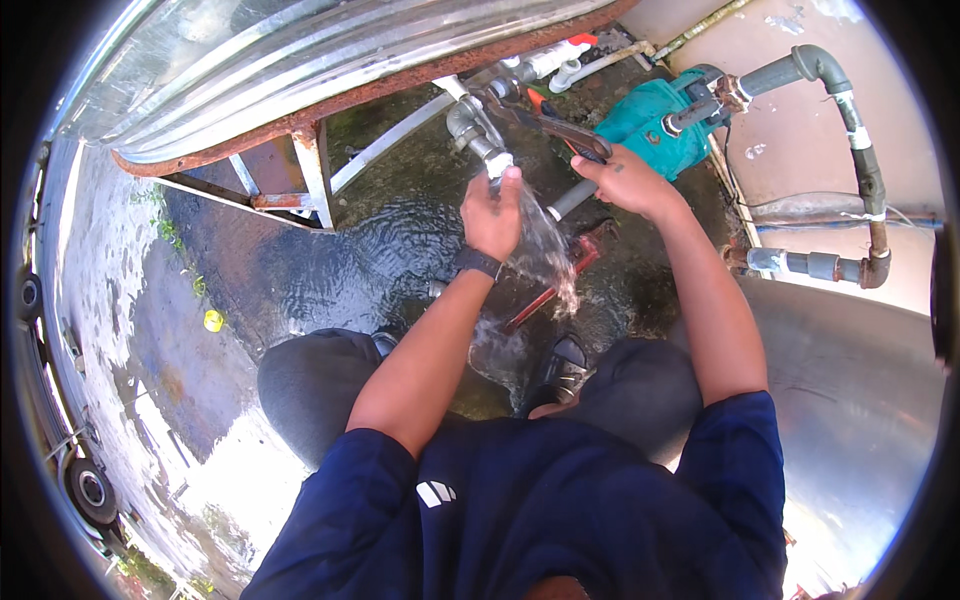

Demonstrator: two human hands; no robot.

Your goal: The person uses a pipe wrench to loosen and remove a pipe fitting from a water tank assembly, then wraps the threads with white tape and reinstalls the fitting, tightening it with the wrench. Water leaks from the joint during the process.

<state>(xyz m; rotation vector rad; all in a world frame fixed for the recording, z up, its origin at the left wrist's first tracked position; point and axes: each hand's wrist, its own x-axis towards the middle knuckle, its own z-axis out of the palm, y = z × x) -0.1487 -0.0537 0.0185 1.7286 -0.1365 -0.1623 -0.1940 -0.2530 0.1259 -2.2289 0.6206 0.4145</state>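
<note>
My left hand [490, 218] is closed around the white end piece [500, 165] of a grey pipe elbow [468, 124], thumb upright along it. Water [545, 245] gushes out beside that hand and falls to the wet ground. My right hand [628, 182] grips the handle end of a wrench [560, 128] with dark and orange handles. Its jaws reach left to the pipework above the elbow; whether they bite on it I cannot tell. Just below my right hand is a short grey pipe [573, 199]. A red pipe wrench [555, 290] lies in the water between my feet.
A teal pump [655, 125] stands at the far right, joined to grey piping [822, 70] along the wall. Overhead at the left hangs a corrugated metal tank [300, 70] on a rusty frame [312, 175]. A red-handled valve [560, 55] sits behind. To my right is a shiny metal surface [830, 370].
</note>
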